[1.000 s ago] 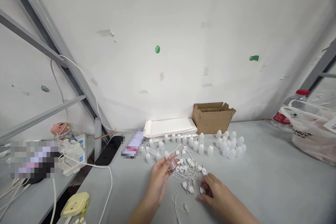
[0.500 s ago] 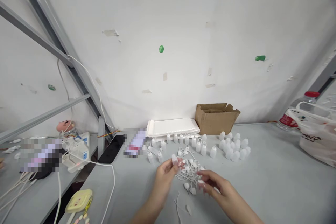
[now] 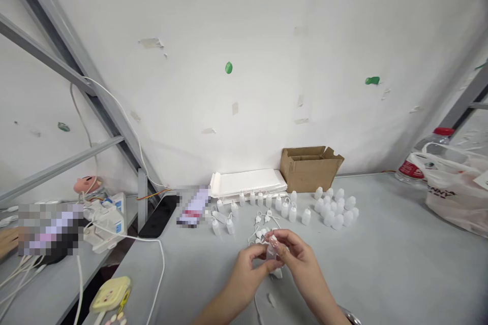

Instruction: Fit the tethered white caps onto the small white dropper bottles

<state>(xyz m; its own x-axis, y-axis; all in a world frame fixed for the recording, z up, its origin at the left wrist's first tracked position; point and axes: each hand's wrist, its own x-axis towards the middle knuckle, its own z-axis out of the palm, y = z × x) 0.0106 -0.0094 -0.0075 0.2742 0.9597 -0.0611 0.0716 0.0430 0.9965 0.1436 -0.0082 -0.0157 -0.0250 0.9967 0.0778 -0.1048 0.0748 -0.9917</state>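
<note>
White wall [image 3: 263, 25] w/ tape scraps [image 3: 151, 42] backs a gray tabletop [image 3: 385, 264], where a person's two hands meet over a small bottle [image 3: 271, 253]. L hand [image 3: 247, 268] has its grip clamped on the bottle; R hand [image 3: 300, 256] has its grip pinched on a white cap [image 3: 273, 238] at the bottle's top. Loose caps [image 3: 260, 233] w/ cords lie just beyond, partly hidden by the hands. Capped bottles [image 3: 293, 214] stand farther back, nr. a cardboard box [image 3: 311, 176]; other bottles [image 3: 337, 221] cluster to the R.
</note>
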